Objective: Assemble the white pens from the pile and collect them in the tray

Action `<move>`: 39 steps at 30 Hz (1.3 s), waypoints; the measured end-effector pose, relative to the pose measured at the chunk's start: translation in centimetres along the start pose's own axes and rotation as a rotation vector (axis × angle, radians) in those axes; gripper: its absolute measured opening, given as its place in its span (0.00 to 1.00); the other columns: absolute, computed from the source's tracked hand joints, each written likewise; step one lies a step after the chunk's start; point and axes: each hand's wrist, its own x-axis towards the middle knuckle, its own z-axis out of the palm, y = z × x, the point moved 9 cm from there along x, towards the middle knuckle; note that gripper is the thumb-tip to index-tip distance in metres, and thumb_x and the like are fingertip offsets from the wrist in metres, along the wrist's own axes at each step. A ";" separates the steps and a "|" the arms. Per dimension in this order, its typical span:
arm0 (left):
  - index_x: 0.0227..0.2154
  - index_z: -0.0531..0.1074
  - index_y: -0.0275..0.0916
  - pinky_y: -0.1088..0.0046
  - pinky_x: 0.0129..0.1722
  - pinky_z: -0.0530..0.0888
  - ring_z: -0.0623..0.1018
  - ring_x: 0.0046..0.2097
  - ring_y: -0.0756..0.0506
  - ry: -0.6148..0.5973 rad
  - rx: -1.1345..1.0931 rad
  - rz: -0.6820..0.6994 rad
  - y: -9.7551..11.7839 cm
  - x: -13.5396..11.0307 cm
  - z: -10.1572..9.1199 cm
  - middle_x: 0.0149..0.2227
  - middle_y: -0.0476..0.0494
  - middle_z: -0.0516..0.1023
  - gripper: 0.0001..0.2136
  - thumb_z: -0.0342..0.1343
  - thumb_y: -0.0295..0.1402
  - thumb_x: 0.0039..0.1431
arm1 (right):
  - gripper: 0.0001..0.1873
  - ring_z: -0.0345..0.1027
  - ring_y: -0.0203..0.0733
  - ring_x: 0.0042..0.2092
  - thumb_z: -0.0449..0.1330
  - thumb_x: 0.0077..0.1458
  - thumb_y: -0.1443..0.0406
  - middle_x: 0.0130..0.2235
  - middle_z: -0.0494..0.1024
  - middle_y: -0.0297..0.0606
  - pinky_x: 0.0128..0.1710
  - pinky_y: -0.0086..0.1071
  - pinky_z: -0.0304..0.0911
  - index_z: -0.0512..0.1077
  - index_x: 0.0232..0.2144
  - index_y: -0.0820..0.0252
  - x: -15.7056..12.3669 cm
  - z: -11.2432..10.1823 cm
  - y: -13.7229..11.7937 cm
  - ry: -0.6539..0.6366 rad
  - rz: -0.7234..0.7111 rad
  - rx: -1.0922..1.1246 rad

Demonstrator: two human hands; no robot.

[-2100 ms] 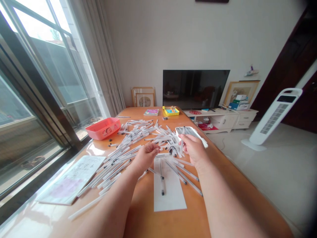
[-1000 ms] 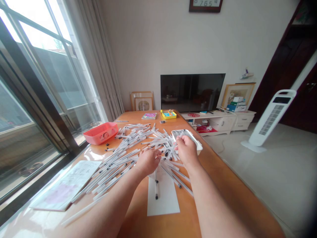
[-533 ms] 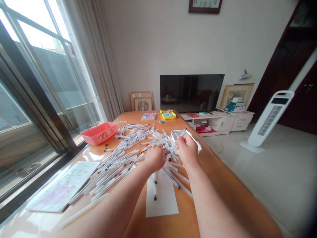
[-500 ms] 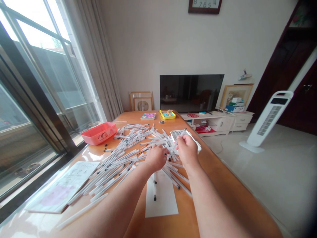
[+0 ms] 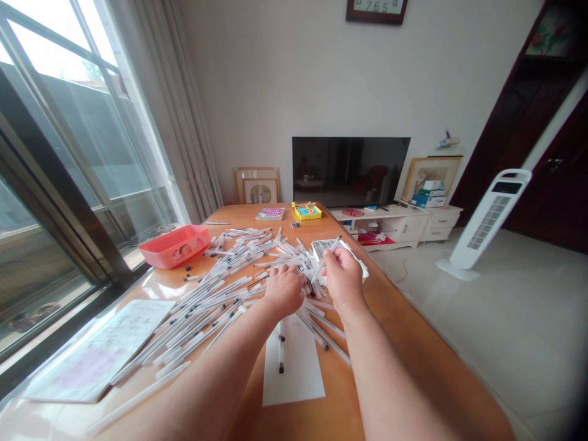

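Note:
Between the thumb and fingers of my right hand (image 5: pixel 343 275) is a clear pen (image 5: pixel 334 244) with a dark end, held at a slant in front of a white box (image 5: pixel 361 260) of pens. To its left, my left hand (image 5: pixel 285 289) reaches palm down over the heap, fingers apart and holding nothing I can see. Many whitish pen barrels and caps (image 5: pixel 239 254) lie scattered around both hands. Below my left hand, a sheet of white paper (image 5: pixel 298 373) bears a pen piece with black parts (image 5: pixel 281 355).
A pink plastic basket (image 5: pixel 177 248) stands at the left by the window. Closer in lies a written-on booklet (image 5: pixel 98 349). At the far end of the wooden table (image 5: pixel 404 367) are a yellow box (image 5: pixel 307 212) and a small colourful book (image 5: pixel 270 214).
My left hand has drawn slightly away from the pen in my right hand and its fingers now reach forward over the heap. The right hand still holds the pen. The view has shifted slightly.

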 end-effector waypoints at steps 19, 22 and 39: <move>0.35 0.81 0.46 0.50 0.52 0.63 0.69 0.52 0.33 -0.052 -0.083 0.044 -0.8 0.3 0.3 0.45 0.39 0.75 0.09 0.55 0.33 0.56 | 0.20 0.68 0.39 0.26 0.60 0.54 0.48 0.28 0.78 0.36 0.26 0.30 0.63 0.73 0.32 0.59 -0.3 0.1 -0.5 -0.010 0.012 0.031; 0.34 0.80 0.45 0.51 0.52 0.64 0.69 0.51 0.34 -0.034 -0.090 0.059 -0.7 0.5 0.3 0.45 0.39 0.75 0.07 0.57 0.35 0.56 | 0.20 0.67 0.38 0.26 0.60 0.54 0.48 0.29 0.78 0.37 0.26 0.30 0.63 0.73 0.32 0.59 -0.2 0.2 -0.4 -0.011 0.011 0.040; 0.39 0.77 0.36 0.76 0.32 0.67 0.74 0.31 0.51 0.201 -1.501 -0.460 -7.2 -4.1 -1.5 0.31 0.46 0.78 0.12 0.64 0.35 0.52 | 0.13 0.70 0.36 0.24 0.62 0.52 0.56 0.29 0.79 0.34 0.22 0.26 0.59 0.71 0.36 0.58 -1.3 1.6 0.1 -0.083 0.165 0.216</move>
